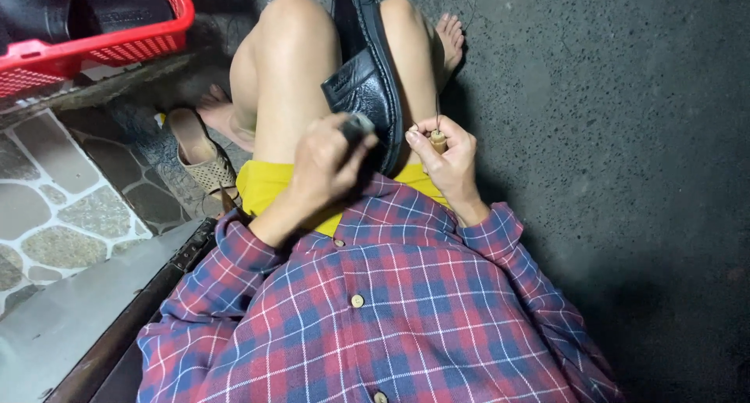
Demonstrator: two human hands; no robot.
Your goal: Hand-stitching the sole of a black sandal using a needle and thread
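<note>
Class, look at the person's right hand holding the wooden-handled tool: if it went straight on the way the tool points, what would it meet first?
Most likely the black sandal. The right hand holds the wooden-handled awl pointing up beside its edge, though depth is unclear; it might pass alongside.

**What the Person Wears**

The person wears a checked shirt (pixel 375 309) in red, blue and white, with small round pale buttons (pixel 357 300) down the front. Its long sleeves are rolled up just behind the left hand (pixel 324 164) and right hand (pixel 445 157). Under the hands show yellow shorts (pixel 262 182). The legs and feet are bare.
</note>
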